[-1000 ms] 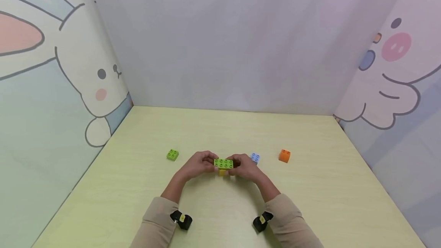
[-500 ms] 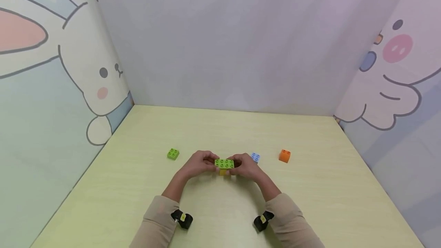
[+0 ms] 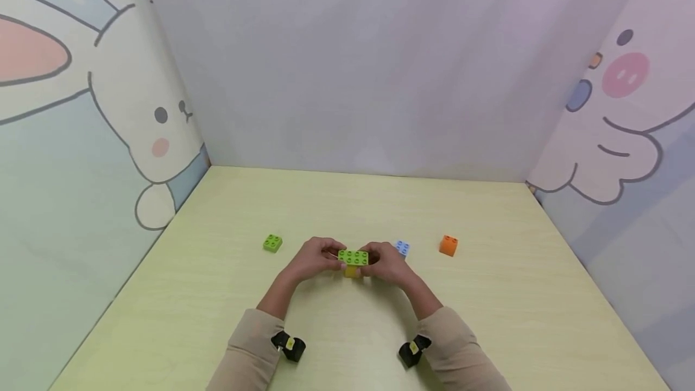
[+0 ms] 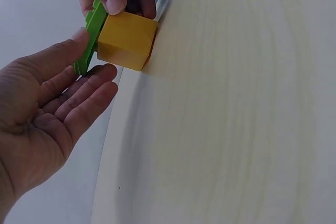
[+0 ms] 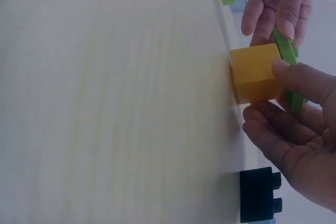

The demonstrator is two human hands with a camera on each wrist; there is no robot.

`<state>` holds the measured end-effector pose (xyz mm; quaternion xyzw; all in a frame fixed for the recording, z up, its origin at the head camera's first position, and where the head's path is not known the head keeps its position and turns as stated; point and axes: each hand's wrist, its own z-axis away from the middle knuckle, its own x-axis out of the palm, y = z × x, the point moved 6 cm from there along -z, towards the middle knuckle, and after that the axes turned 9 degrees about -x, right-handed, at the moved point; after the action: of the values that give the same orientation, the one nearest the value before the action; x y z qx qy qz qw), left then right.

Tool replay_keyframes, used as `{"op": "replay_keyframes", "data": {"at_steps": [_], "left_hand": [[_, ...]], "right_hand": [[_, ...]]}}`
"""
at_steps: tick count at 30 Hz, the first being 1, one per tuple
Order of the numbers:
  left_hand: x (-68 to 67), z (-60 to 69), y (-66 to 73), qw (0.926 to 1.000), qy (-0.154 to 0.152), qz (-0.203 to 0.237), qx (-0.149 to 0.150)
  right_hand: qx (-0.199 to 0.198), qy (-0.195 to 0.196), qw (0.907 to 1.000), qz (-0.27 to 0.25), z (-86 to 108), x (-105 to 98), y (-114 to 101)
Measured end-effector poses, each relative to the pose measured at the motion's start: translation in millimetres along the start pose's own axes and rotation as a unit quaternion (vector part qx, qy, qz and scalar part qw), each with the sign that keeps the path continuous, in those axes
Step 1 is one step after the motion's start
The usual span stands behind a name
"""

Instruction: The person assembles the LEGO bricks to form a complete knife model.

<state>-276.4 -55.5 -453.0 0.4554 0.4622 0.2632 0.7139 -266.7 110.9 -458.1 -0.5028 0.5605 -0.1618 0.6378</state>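
A flat green brick (image 3: 353, 257) with two rows of studs sits on top of a yellow block (image 3: 352, 271), at the middle of the table. My left hand (image 3: 317, 256) pinches the green brick's left end; in the left wrist view its thumb (image 4: 63, 52) lies against the brick, the lower fingers loosely extended. My right hand (image 3: 387, 263) holds the yellow block from the right. In the right wrist view the right thumb (image 5: 304, 78) presses the yellow block (image 5: 256, 73) beside the green brick (image 5: 287, 56), with fingers beneath.
On the table (image 3: 336, 343), a small green brick (image 3: 272, 243) lies left. Right of the hands are a light blue brick (image 3: 402, 248), partly hidden, and an orange brick (image 3: 448, 245). A dark brick (image 5: 256, 195) shows in the right wrist view. Printed walls bound the table.
Both hands stay around the green and yellow bricks with hardly any movement. The yellow block shifts very slightly under the green brick. The other bricks have not moved.
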Motion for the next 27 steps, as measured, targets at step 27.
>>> {"op": "replay_keyframes", "data": {"at_steps": [27], "left_hand": [[-1.4, -3.1, 2.0, 0.9989, 0.010, -0.046, 0.007]], "right_hand": [[-0.029, -0.002, 0.9996, 0.001, -3.0, -4.9, -5.6]]}}
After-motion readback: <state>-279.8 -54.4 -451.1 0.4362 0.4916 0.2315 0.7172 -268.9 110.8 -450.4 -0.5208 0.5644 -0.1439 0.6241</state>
